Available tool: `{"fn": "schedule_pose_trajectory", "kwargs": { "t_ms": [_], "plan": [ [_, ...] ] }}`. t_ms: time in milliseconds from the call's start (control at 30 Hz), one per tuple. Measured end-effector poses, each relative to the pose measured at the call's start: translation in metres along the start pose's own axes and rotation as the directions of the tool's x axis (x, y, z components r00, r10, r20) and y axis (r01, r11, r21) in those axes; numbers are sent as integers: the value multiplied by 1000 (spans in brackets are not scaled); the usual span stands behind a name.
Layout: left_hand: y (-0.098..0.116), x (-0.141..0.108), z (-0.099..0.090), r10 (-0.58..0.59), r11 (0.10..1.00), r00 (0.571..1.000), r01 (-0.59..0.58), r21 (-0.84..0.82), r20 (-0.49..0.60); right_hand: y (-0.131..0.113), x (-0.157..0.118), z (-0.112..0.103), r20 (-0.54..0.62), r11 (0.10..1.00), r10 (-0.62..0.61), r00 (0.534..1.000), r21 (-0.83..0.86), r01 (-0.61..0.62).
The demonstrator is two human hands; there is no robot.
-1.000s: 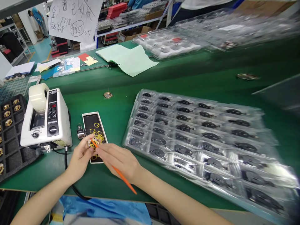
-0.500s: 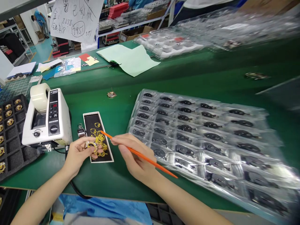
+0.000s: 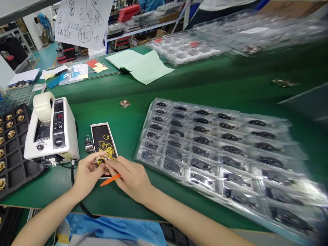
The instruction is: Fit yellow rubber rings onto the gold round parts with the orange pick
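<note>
Between its thumb and fingers, my left hand holds a small round metal part with a yellow ring showing on its face. My right hand meets it from the right, fingertips at the part's edge, gripping a thin orange pointed stick that now lies crosswise under the fingers. Both hands are closed, over the near end of a shallow white-rimmed box. Loose yellow rings lie in a heap on its black floor. Fingers partly hide the round part.
A white tape dispenser stands left, beside a black foam tray with gold round parts. A tally counter touches the box. Clear plastic trays of black parts fill the right. Another round part lies farther back.
My right hand has moved left and down to my left hand, from above the yellow rings to the round part. The orange stick has turned, its visible end now pointing left toward me.
</note>
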State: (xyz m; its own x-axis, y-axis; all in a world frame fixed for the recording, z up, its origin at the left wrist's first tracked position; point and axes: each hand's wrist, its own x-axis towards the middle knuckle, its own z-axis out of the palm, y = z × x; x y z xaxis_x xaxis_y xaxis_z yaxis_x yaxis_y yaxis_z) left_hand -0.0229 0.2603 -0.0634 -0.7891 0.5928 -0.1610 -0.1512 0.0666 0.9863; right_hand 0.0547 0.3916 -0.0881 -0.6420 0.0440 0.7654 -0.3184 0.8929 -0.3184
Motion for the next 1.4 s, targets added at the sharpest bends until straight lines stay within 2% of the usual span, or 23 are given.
{"fn": "schedule_pose_trajectory", "kwargs": {
  "t_ms": [233,333,467,600,700,767,833,900,933,967,1033,1133,1200,1267,1333,1400],
  "plan": [
    [-7,-12,6,148,962,989,-142,235,-7,0,3,3,-16,986,156,988,64,-154],
    [-12,-16,8,204,944,979,-195,267,-6,-2,5,3,22,960,241,970,143,-242],
    [-16,-19,9,251,909,967,-253,333,48,-2,5,4,73,905,344,936,240,-352],
    [-15,-17,6,270,882,960,-279,378,79,-2,8,1,114,866,317,942,369,-336],
    [-12,-12,1,222,907,975,-214,364,20,0,10,-5,175,778,310,934,518,-356],
    [-9,-8,-3,201,932,978,-176,317,-48,5,12,-10,302,684,373,877,549,-480],
    [-5,-4,-6,198,956,974,-167,240,-112,12,13,-13,480,605,426,766,479,-636],
    [-1,-2,-8,188,973,971,-164,164,-146,19,15,-16,614,607,443,653,330,-723],
    [0,-2,-9,180,977,972,-160,138,-151,22,16,-17,649,638,445,617,254,-727],
    [2,-2,-9,174,980,973,-156,123,-153,22,17,-18,664,678,443,603,192,-710],
    [4,-2,-9,168,982,974,-152,112,-154,20,19,-23,652,752,429,625,126,-647],
    [6,-2,-10,171,982,971,-154,108,-168,17,19,-38,572,828,398,717,114,-550],
    [7,-1,-11,164,984,970,-148,103,-180,25,15,-54,465,866,407,786,76,-494],
    [8,-2,-11,160,985,970,-144,94,-185,43,8,-77,332,894,434,837,-45,-446],
    [10,-3,-11,166,985,969,-153,83,-181,66,-1,-105,265,877,468,843,-256,-407],
    [10,-4,-11,175,984,969,-165,73,-174,85,-10,-132,386,856,485,785,-393,-336]
  ]
}}
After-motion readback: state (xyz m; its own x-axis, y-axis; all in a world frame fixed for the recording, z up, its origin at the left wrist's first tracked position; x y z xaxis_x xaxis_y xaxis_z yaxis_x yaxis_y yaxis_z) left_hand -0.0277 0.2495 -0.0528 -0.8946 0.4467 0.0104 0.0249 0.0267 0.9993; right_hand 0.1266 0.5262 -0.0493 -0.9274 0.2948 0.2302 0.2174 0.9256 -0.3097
